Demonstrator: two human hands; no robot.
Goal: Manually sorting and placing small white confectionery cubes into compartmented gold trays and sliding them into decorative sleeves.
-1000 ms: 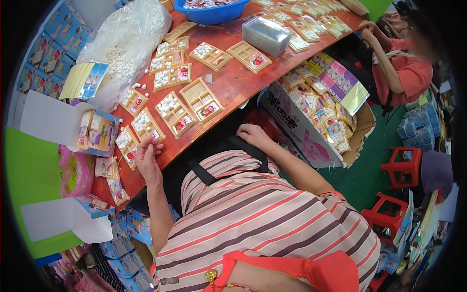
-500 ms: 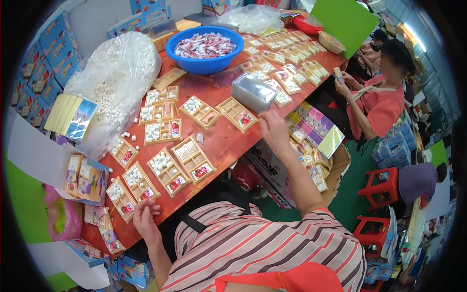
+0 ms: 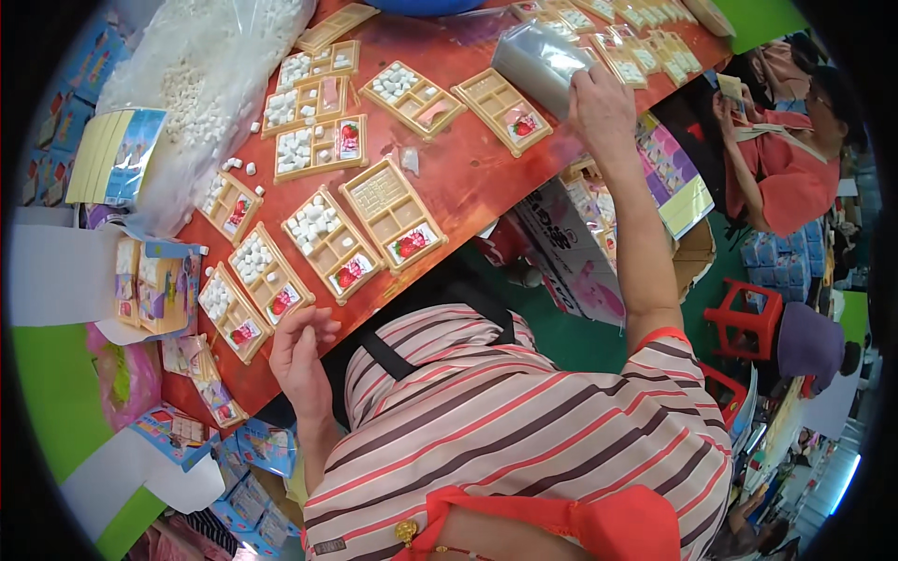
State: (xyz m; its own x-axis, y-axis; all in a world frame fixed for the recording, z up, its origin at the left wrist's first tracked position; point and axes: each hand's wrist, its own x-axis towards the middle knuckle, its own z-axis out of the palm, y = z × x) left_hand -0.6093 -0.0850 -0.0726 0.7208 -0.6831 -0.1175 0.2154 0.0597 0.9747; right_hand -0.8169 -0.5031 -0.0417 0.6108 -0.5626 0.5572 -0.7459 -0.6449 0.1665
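Observation:
My right hand (image 3: 601,110) reaches to the right edge of a stack of clear plastic sheets or covers (image 3: 538,64), its fingertips pinching at the edge. My left hand (image 3: 304,353) hovers by the table's front edge with loosely bent fingers, and nothing shows in it. Nearest to it is a tan compartment tray (image 3: 271,280) with white marshmallow-like pieces and a strawberry-printed packet. More such trays lie beside it, among them one with a blank-looking textured block (image 3: 379,192). Left of the plastic stack sits a tray (image 3: 491,98) with a packet and mostly bare compartments.
A large clear bag of white pieces (image 3: 196,84) lies at the back left of the red table (image 3: 449,196). Below the right edge stands an open carton (image 3: 571,248) of packed trays. A co-worker in red (image 3: 790,168) sits at the right, near red stools (image 3: 744,318).
The view has shifted, so the table things sit higher in the picture. My right hand has moved up along the plastic stack's right edge; my left hand stays near the front trays.

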